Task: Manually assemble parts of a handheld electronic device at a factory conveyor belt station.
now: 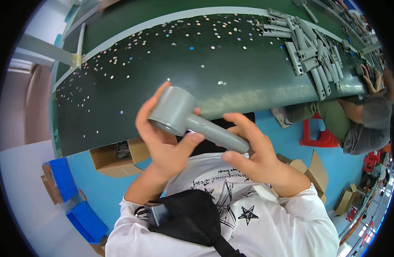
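Observation:
Between my two hands is a grey hair dryer with a short round barrel and a straight handle. My left hand wraps around the barrel, thumb near the joint with the handle. The fingers of my right hand close about the lower end of the handle, thumb beneath it. The dryer is held tilted above the near edge of the dark green table, its handle pointing down to the right. Part of the barrel's underside is hidden by my left fingers.
A pile of grey handle-shaped parts covers the table's far right. Small round stickers dot its surface. An open cardboard box stands below at left, near blue bins. At right a person sits by a red stool.

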### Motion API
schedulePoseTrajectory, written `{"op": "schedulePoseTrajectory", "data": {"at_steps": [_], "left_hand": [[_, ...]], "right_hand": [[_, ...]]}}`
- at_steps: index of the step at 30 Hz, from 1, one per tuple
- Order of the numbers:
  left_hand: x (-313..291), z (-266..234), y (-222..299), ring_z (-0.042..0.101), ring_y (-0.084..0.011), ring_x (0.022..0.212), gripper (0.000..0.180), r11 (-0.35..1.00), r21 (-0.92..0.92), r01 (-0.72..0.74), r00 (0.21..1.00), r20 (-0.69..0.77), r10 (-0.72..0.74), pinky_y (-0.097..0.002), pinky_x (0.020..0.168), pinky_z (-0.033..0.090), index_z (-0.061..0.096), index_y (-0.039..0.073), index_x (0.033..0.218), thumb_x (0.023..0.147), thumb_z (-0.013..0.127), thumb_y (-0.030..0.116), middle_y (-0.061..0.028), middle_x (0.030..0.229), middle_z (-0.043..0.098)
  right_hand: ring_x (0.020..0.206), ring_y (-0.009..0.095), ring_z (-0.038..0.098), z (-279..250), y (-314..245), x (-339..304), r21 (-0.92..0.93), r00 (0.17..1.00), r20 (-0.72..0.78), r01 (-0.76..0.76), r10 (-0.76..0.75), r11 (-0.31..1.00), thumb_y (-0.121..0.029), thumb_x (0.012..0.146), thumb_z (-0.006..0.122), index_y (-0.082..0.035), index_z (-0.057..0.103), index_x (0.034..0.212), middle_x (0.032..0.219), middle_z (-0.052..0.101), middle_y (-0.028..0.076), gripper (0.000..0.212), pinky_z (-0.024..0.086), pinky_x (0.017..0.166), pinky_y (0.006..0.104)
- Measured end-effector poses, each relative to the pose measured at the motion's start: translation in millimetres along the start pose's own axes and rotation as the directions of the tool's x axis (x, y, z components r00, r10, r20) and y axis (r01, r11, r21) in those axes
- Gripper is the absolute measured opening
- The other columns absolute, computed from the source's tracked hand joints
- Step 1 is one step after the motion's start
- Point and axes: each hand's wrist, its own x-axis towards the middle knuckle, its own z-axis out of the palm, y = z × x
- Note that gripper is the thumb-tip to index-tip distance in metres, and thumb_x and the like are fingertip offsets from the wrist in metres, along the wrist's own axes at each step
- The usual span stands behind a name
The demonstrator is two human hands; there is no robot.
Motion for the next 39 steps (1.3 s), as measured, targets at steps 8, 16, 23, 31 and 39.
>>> {"op": "schedulePoseTrajectory", "data": {"at_steps": [8, 16, 23, 31, 39], "left_hand": [[2.2, -3.8, 3.2, 0.062, -0.0321, 0.102, 0.09, 0.988, -0.15, 0.019, 0.996, -0.089, -0.033, -0.0425, 0.083, 0.057, 0.018, 0.016, 0.143, 0.077, 0.079, 0.009, -0.026, 0.15, 0.023], [-3.1, -10.1, 3.5, 0.06, -0.0337, 0.105, 0.095, 0.998, -0.039, -0.058, 0.997, 0.049, 0.06, -0.0441, 0.086, 0.056, 0.019, 0.016, 0.142, 0.072, 0.082, 0.004, -0.0291, 0.149, 0.021], [-2.0, -8.0, 0.1, 0.064, -0.0325, 0.098, 0.096, 0.992, 0.06, -0.11, 0.989, 0.109, 0.103, -0.0389, 0.077, 0.059, 0.02, 0.018, 0.142, 0.072, 0.084, 0.01, -0.0289, 0.149, 0.023], [13.8, -15.4, 4.9, 0.055, -0.0316, 0.113, 0.095, 1.0, -0.019, 0.004, 0.999, 0.047, -0.003, -0.0417, 0.087, 0.055, 0.017, 0.012, 0.142, 0.073, 0.081, 0.003, -0.0272, 0.149, 0.022], [104.5, -31.0, -13.4, 0.063, -0.0286, 0.089, 0.031, 0.856, 0.51, 0.087, 0.922, 0.284, -0.263, -0.0365, 0.074, 0.051, 0.051, 0.003, 0.123, 0.095, 0.055, 0.016, -0.0163, 0.109, 0.059]], "right_hand": [[0.071, 0.021, 0.063, -0.3, -14.5, 3.9, -0.017, 0.991, 0.072, 0.113, -0.112, 0.993, -0.007, 0.076, 0.073, 0.0, 0.041, 0.138, 0.115, 0.06, 0.019, 0.07, 0.052, 0.06, 0.03], [0.062, 0.02, 0.06, -2.6, -23.6, 18.7, -0.408, 0.932, 0.172, 0.361, -0.318, 0.838, -0.008, 0.073, 0.072, -0.006, 0.061, 0.119, 0.099, 0.058, 0.011, 0.047, 0.05, 0.05, 0.0298], [0.059, 0.018, 0.058, -8.0, -20.2, 21.9, -0.496, 0.917, 0.267, 0.393, -0.295, 0.775, -0.015, 0.078, 0.072, -0.008, 0.057, 0.125, 0.091, 0.057, 0.01, 0.05, 0.048, 0.048, 0.0301], [0.078, 0.02, 0.061, -16.5, -20.2, 33.5, 0.292, 0.925, 0.338, -0.279, 0.174, 0.915, -0.026, 0.092, 0.064, -0.002, 0.031, 0.143, 0.107, 0.061, 0.014, 0.065, 0.048, 0.071, 0.0327], [0.078, 0.016, 0.06, -73.2, 14.4, 138.8, 0.189, 0.867, -0.321, -0.334, 0.38, 0.923, -0.028, 0.094, 0.057, 0.0, 0.055, 0.123, 0.086, 0.066, 0.007, 0.041, 0.049, 0.068, 0.0303]]}}
